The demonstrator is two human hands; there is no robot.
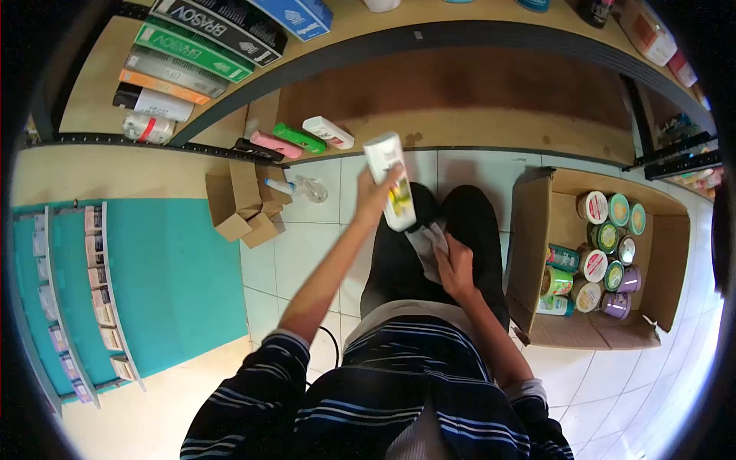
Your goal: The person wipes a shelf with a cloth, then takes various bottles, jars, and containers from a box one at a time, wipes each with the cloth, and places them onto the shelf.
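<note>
My left hand point(374, 196) is wrapped round a white shampoo-like bottle point(398, 198) with a yellow and green picture on its label, held tilted above my knees. In my right hand point(458, 267) a thin whitish cloth point(426, 250) is gripped; it hangs over my lap, its upper end close below the bottle's base. On the low shelf beyond my left hand stand a white bottle point(328, 132), a green bottle point(299, 138), a pink bottle point(276, 144) and a black bottle point(258, 150) in a row.
A cardboard box point(522, 253) of tubs and bottles stands on the floor at right. At left are a small open carton point(231, 201) and a clear spray bottle point(311, 189). The metal shelf edge point(460, 37) crosses ahead; hair-dye-style boxes point(192, 50) fill the upper left.
</note>
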